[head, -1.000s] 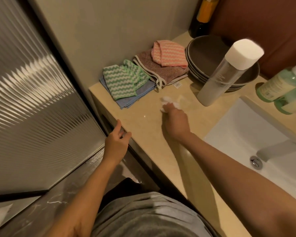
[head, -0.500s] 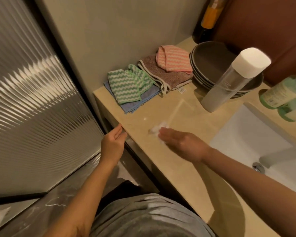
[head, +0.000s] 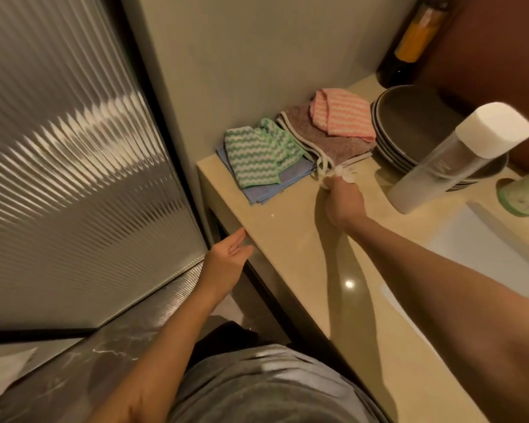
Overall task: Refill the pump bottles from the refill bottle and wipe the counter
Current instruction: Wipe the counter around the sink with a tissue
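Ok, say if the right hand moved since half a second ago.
Yes: the right hand, gripping the white wad, went from the front of the counter back to the brown cloth.

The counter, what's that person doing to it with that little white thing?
It looks like wiping. The person's right hand grips a small white wad, maybe tissue, and presses it on the beige counter, right by the folded cloths. The left hand is open, fingers straight, at the counter's front edge. A clear bottle with a white cap stands near the stacked dark plates, untouched, and green bottles sit beside the sink.
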A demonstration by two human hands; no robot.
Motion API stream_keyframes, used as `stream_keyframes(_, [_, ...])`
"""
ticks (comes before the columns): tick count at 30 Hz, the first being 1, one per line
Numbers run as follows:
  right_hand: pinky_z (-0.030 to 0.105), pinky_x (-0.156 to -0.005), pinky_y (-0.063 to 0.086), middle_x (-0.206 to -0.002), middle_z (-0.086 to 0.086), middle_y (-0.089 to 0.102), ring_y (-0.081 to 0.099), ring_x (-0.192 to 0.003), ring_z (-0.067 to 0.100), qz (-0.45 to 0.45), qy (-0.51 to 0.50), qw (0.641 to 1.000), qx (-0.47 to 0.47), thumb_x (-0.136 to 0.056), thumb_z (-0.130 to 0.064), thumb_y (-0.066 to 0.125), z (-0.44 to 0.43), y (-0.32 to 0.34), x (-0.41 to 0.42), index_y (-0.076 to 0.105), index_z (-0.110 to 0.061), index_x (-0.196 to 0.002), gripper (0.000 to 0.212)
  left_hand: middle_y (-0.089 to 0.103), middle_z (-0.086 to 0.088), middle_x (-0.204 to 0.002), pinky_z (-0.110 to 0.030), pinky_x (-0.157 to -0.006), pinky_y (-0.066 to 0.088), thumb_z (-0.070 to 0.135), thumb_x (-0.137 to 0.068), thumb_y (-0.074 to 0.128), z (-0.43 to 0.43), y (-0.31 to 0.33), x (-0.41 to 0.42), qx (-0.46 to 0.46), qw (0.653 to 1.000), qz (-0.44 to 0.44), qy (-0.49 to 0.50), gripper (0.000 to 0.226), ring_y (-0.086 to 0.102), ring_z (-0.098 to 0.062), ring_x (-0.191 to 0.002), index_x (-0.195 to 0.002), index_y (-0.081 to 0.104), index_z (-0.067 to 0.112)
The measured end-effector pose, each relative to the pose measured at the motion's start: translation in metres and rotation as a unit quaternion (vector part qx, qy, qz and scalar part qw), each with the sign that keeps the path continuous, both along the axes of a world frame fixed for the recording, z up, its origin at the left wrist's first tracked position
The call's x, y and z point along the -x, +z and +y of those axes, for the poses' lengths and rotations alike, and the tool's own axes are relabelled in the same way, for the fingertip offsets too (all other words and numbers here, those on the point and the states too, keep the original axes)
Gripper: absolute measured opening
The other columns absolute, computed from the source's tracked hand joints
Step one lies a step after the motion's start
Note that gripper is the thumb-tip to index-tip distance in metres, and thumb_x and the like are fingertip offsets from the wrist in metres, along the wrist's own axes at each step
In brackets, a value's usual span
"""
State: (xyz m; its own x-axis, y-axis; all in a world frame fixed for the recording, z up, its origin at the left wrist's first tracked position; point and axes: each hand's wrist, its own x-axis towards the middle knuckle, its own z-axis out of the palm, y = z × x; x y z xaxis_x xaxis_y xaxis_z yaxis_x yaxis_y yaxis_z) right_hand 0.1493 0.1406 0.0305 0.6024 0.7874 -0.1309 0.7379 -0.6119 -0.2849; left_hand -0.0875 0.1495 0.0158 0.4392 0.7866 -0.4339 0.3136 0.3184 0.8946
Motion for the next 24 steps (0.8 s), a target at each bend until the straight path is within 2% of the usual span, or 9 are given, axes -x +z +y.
stream_keyframes(4, [0.034,-0.074,0.034,-0.127,0.021,0.049,0.052,-0.107,0.036,0.006,0.094,0.995,-0.021,-0.096,-0.003,0.038,0.004,-0.002,0.053,0.048,-0.001,-0.121,0.027,0.045,-0.006,-0.142,-0.013,-0.099,0.03,0.001,-0.092,0.052,0.001,-0.003,0.003,0.002,1.0,-0.006,0.003,0.049,0.041,-0.002,-0.12,-0.139,0.039,0.003])
stream_keyframes(8, [0.033,-0.095,0.035,-0.146,0.013,0.034,0.039,-0.13,0.027,0.002,0.158,0.987,-0.004,-0.093,0.006,0.037,0.003,-0.009,0.087,0.04,-0.005,-0.135,0.043,0.047,-0.009,-0.139,-0.015,-0.1,0.031,-0.002,-0.091,0.051,0.006,-0.007,0.005,-0.002,1.0,-0.009,0.011,0.047,0.043,-0.007,-0.123,-0.137,0.04,0.0])
stream_keyframes(12, [0.035,-0.1,0.038,-0.15,0.012,0.028,0.032,-0.135,0.026,0.013,0.24,0.971,0.006,-0.091,0.004,0.042,-0.012,-0.011,0.112,0.037,-0.007,-0.137,0.047,0.044,-0.011,-0.142,-0.018,-0.105,0.03,0.0,-0.093,0.05,0.008,-0.011,0.004,-0.02,1.0,0.006,0.009,0.048,0.042,-0.016,-0.13,-0.139,0.039,0.0])
stream_keyframes(17, [0.041,-0.11,0.03,-0.154,0.016,0.02,0.018,-0.143,0.026,0.049,0.312,0.949,-0.007,-0.088,0.008,0.038,-0.037,-0.019,0.125,0.027,-0.004,-0.145,0.06,0.041,-0.006,-0.145,-0.014,-0.093,0.034,0.004,-0.093,0.051,0.008,-0.013,0.003,-0.048,0.999,0.005,0.024,0.052,0.041,-0.004,-0.119,-0.143,0.035,0.005])
stream_keyframes(19, [0.039,-0.115,0.024,-0.153,0.016,0.021,0.016,-0.144,0.026,0.06,0.318,0.946,-0.023,-0.085,0.009,0.039,-0.054,-0.022,0.124,0.028,-0.004,-0.145,0.063,0.042,-0.003,-0.144,-0.016,-0.092,0.034,0.006,-0.094,0.051,0.008,-0.012,0.003,-0.061,0.998,0.004,0.027,0.051,0.042,-0.007,-0.119,-0.143,0.035,0.007])
stream_keyframes(22, [0.039,-0.116,0.02,-0.146,0.018,0.037,0.029,-0.139,0.03,0.065,0.29,0.951,-0.079,-0.074,0.01,0.044,-0.078,-0.028,0.121,0.043,-0.001,-0.138,0.065,0.045,-0.005,-0.141,-0.022,-0.096,0.035,0.006,-0.094,0.05,0.009,-0.008,0.003,-0.077,0.996,0.001,0.042,0.049,0.043,-0.016,-0.127,-0.141,0.038,0.009])
stream_keyframes(24, [0.041,-0.112,0.017,-0.141,0.017,0.045,0.038,-0.134,0.031,0.049,0.262,0.959,-0.096,-0.071,0.009,0.048,-0.093,-0.032,0.121,0.049,-0.003,-0.134,0.063,0.054,-0.005,-0.129,-0.02,-0.093,0.039,0.006,-0.094,0.051,0.007,-0.008,0.003,-0.098,0.994,0.01,0.044,0.048,0.049,-0.007,-0.117,-0.14,0.041,0.012])
